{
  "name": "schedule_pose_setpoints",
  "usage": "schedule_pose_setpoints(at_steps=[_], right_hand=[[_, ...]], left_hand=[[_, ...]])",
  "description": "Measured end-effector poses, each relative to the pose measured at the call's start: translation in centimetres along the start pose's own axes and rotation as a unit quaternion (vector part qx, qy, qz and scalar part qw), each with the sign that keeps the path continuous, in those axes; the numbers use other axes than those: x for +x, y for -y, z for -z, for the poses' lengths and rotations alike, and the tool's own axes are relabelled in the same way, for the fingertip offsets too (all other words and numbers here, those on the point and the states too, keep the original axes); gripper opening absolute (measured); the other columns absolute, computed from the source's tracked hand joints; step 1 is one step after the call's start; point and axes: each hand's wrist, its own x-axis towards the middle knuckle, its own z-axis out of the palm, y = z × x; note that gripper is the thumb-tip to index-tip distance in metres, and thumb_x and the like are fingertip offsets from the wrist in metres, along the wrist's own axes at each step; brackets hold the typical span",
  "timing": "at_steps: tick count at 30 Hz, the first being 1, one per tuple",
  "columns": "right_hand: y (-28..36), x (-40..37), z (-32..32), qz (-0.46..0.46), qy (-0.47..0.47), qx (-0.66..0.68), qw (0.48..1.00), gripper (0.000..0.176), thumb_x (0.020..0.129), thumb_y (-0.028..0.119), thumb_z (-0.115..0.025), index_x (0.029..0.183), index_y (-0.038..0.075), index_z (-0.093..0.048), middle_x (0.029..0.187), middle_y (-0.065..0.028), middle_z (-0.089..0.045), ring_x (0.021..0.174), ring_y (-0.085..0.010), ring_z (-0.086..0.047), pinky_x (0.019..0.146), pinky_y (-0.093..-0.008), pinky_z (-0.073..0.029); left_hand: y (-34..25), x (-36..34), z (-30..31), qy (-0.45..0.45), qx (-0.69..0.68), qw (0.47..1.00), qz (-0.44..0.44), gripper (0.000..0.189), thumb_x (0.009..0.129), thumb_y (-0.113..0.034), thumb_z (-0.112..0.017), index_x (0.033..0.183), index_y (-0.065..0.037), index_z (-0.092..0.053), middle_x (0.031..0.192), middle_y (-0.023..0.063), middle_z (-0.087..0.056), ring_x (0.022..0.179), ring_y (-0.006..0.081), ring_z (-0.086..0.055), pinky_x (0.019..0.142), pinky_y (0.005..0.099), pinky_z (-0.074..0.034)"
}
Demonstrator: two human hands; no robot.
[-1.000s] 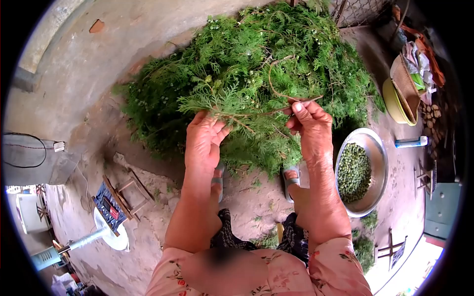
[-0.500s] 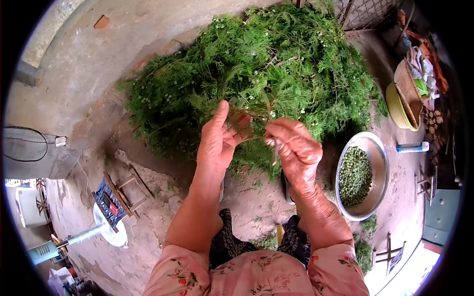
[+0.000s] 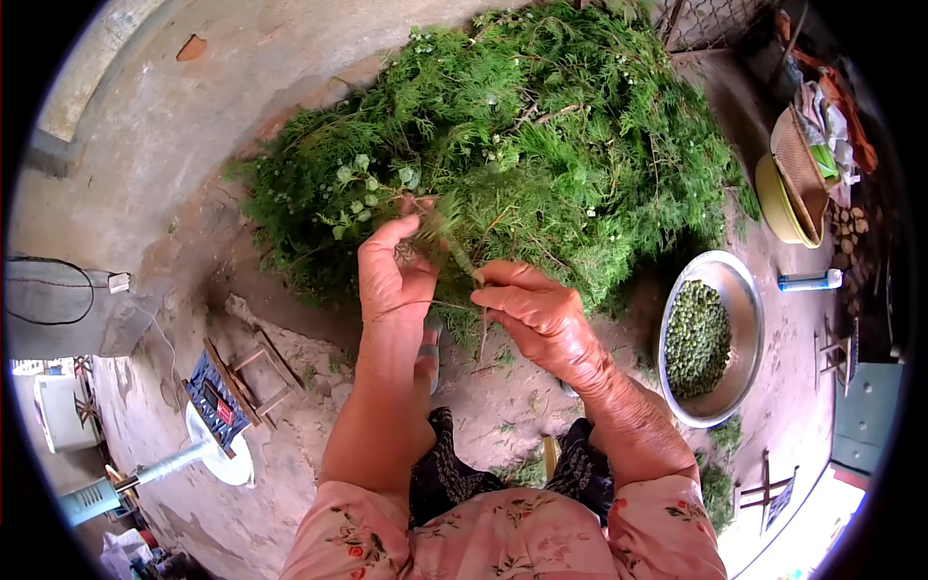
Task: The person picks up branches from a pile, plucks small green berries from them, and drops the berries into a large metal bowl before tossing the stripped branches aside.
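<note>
My left hand (image 3: 398,266) is closed, thumb and fingers curled around a leafy sprig whose pale green cones (image 3: 356,193) stick out to the left. Between the thumb and forefinger of my right hand (image 3: 536,307) is the woody stem of a conifer branch (image 3: 458,255); its thin cut end hangs below the fingers. The greenery between the two hands is smeared by motion. Just beyond them lies a big heap of feathery conifer branches (image 3: 599,145).
A metal basin (image 3: 742,348) holding many green cones (image 3: 698,338) stands on the floor to my right. Farther right are a yellow tub with a woven basket (image 3: 800,184) and a blue-white tube (image 3: 810,281). A small stool (image 3: 215,401) and a fan (image 3: 174,459) are at left.
Both hands have moved left, my right hand also slightly down. The cone-bearing sprig now shows left of my left hand, whose fingers have closed in.
</note>
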Motion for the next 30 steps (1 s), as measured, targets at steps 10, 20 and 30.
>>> schedule_pose_setpoints(at_steps=[10, 20, 30], right_hand=[[-0.2, -0.2, 0.6, 0.03, 0.038, 0.008, 0.999, 0.037, 0.062, -0.017, -0.051, 0.093, 0.0, -0.06, 0.094, -0.0159, -0.061, 0.086, -0.0314, -0.06, 0.072, -0.0333, -0.051], [-1.9, 0.0, 1.1, -0.225, -0.214, 0.056, 0.949, 0.02, 0.075, -0.007, -0.06, 0.092, 0.003, -0.064, 0.081, -0.0103, -0.063, 0.066, -0.0176, -0.058, 0.059, -0.026, -0.048], [-0.1, 1.3, 0.3, 0.062, -0.065, -0.291, 0.953, 0.048, 0.062, -0.002, -0.06, 0.109, 0.008, -0.059, 0.083, -0.0093, -0.054, 0.082, -0.0248, -0.055, 0.07, -0.0331, -0.046]], left_hand=[[0.3, 1.3, 1.7, -0.075, 0.074, 0.994, 0.015, 0.021, 0.078, -0.019, -0.068, 0.095, -0.01, -0.059, 0.085, 0.003, -0.061, 0.071, 0.0157, -0.056, 0.06, 0.0302, -0.046], [1.1, 0.1, 0.2, -0.02, 0.027, 0.999, -0.03, 0.013, 0.082, -0.01, -0.061, 0.095, -0.009, -0.057, 0.081, 0.0056, -0.06, 0.075, 0.017, -0.056, 0.069, 0.0302, -0.046], [2.6, -1.0, -0.6, -0.022, 0.118, 0.988, -0.094, 0.016, 0.078, -0.004, -0.064, 0.094, -0.008, -0.06, 0.086, 0.0009, -0.059, 0.077, 0.0144, -0.054, 0.071, 0.0274, -0.044]])
